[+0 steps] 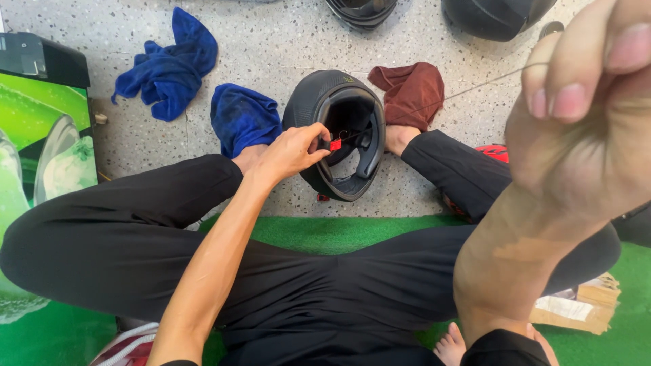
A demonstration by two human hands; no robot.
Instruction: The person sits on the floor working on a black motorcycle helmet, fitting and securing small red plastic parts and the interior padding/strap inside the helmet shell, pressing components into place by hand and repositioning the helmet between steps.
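A matte black helmet (319,102) lies on the speckled floor between my feet, its opening facing up. My left hand (290,152) reaches down to it and pinches the chin strap by a small red tab (335,144) at the helmet's rim. My right hand (583,115) is raised close to the camera, fingers closed on a thin thread (475,87) that runs taut down to the helmet's opening. I sit cross-legged in black trousers (135,237).
Two blue cloths (169,64) (243,116) lie left of the helmet and a maroon cloth (410,91) to its right. More black helmets (361,10) (495,15) sit at the top. A green panel (41,135) stands left; cardboard pieces (576,308) lie on green turf.
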